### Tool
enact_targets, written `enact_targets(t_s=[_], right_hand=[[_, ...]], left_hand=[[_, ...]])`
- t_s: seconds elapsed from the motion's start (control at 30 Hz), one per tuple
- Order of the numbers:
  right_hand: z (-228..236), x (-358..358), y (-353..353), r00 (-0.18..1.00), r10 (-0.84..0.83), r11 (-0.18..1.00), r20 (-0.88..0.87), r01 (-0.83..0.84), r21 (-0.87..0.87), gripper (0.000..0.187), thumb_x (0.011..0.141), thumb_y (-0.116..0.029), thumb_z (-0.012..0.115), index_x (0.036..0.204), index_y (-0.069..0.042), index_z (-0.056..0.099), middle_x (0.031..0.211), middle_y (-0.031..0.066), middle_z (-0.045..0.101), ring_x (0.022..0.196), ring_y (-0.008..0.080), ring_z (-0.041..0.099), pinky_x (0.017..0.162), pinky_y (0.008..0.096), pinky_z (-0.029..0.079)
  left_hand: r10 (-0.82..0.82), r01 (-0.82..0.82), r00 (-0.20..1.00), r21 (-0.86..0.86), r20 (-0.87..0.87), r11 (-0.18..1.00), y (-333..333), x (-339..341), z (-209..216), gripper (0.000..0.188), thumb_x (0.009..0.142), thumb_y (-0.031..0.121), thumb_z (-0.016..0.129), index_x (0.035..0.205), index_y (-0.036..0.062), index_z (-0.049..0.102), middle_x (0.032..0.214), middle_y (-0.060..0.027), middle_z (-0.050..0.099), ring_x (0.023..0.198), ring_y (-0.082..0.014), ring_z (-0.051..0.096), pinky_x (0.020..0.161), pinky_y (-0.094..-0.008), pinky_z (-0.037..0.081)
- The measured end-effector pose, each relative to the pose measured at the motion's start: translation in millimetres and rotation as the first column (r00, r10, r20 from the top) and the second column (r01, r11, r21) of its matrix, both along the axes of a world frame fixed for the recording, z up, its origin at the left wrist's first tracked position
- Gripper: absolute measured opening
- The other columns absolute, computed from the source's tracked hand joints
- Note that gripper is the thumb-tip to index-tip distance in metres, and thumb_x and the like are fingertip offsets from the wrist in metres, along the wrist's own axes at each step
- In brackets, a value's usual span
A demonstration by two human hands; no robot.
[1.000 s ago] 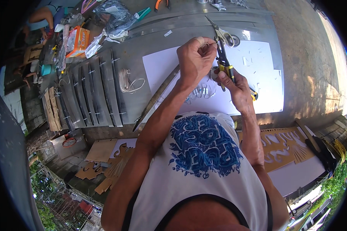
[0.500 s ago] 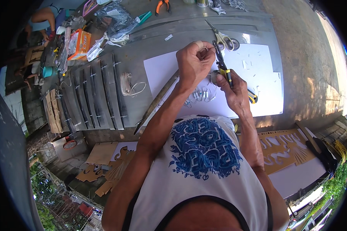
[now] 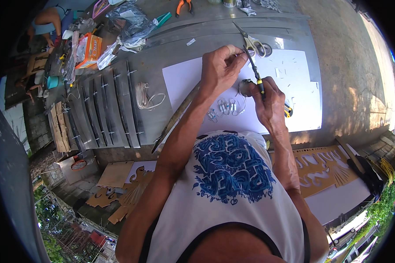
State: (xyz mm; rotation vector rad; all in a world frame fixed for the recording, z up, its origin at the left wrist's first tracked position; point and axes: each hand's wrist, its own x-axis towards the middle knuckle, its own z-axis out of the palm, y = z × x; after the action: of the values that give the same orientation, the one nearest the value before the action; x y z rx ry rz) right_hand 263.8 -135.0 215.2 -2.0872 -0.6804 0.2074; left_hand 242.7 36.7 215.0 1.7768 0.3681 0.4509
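Note:
My left hand is closed in a pinch above a white sheet, with tape-like wrapping round one finger. Whatever its fingertips grip is too small to make out. My right hand is wrapped round the yellow-and-black handles of a pair of pliers. The dark jaws reach up to the left fingertips. A round grey item lies beside the pliers, partly covered by my right hand. Several small bent wire loops rest on the sheet between my forearms.
Scissors lie beyond my hands, overlapping a tape roll. A yellow-and-black cutter is right of my right wrist. Leftward are a coil of white cord, long grey strips and an orange package. Another person is at far left.
The pliers have turned and now look slimmer, with their jaws closer together. My left hand has shifted slightly right, and more of the round grey item shows.

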Motion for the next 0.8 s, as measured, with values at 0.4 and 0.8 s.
enact_targets(t_s=[0.4, 0.8], right_hand=[[-10, -10, -1, 0.623, 0.135, 0.752, -0.770, 0.442, 0.490, 0.034, 0.103, -0.026, 0.050, 0.084, 0.001, 0.056, 0.086, 0.0161, 0.063, 0.065, 0.0242, 0.059, 0.057, 0.0341, 0.046], [-2, 19, -9, 0.858, 0.044, 0.887, -0.512, 0.202, 0.414, 0.035, 0.092, -0.034, 0.071, 0.106, -0.002, 0.072, 0.080, 0.0041, 0.068, 0.077, 0.0133, 0.060, 0.072, 0.0320, 0.048]], left_hand=[[-0.140, 0.214, 0.976, -0.586, 0.169, 0.781, -6, 7, -6, 0.012, 0.089, 0.009, 0.070, 0.095, -0.0015, 0.071, 0.067, 0.0025, 0.055, 0.054, -0.0034, 0.040, 0.047, -0.0213, 0.026], [-0.450, 0.382, 0.892, -0.453, -0.047, 0.805, 28, -16, 13, 0.057, 0.082, 0.013, 0.081, 0.129, -0.0057, 0.055, 0.072, -0.0094, 0.069, 0.061, -0.0105, 0.063, 0.052, -0.0223, 0.041]])
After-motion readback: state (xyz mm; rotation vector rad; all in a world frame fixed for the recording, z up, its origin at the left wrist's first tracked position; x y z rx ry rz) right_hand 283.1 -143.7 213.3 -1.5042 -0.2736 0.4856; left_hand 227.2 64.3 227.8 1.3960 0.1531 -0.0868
